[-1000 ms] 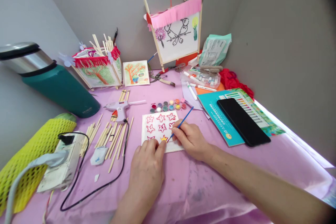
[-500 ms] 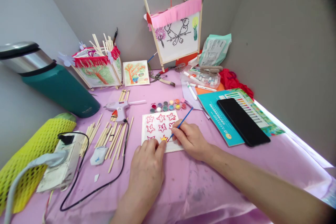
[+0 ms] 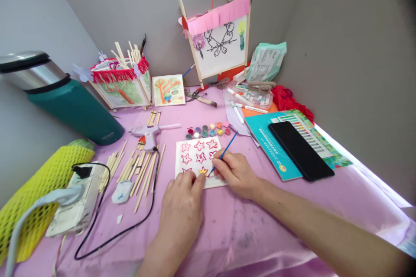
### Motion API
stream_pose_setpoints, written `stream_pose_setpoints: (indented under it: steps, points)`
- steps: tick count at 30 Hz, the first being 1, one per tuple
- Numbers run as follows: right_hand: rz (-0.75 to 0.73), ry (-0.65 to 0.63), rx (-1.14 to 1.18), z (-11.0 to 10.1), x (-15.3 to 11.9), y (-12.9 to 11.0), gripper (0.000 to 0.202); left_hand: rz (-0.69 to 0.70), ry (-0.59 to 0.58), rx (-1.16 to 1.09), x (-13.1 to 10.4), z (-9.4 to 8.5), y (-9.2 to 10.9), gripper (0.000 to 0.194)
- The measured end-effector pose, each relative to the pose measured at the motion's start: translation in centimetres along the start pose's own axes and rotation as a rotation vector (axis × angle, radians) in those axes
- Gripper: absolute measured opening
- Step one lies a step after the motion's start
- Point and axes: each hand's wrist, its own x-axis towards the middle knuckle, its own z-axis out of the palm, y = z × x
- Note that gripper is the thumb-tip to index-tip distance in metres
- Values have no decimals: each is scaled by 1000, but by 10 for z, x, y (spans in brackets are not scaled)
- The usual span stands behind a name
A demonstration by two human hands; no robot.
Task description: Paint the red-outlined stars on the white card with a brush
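Observation:
A white square card bears rows of stars outlined in red, with one star in the bottom row filled in yellow. My right hand pinches a thin blue paintbrush, its tip touching the card just right of the yellow star. Across the card's lower left edge, my left hand holds it down with bent fingers, the thumb beside the yellow star. The fingertips and the card's lower left corner are hidden. Small pots of paint stand in two rows behind the card.
Left are a glue gun, wooden sticks, a power strip and a green bottle. A black phone rests on a blue booklet at right. Decorated lanterns stand at the back.
The brush tip has shifted slightly right and down, and its upper end leans a little further left. My left hand stays on the card.

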Motion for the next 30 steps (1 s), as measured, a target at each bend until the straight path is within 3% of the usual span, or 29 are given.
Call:
stream_pose_setpoints:
  steps: [24,30]
  points:
    - [-23,-10,4,1,1,0,20,-11,-8,-47,1,-1,-1,42]
    - [-26,89,72,0,-2,1,19,-9,53,-54,0,3,-2,42]
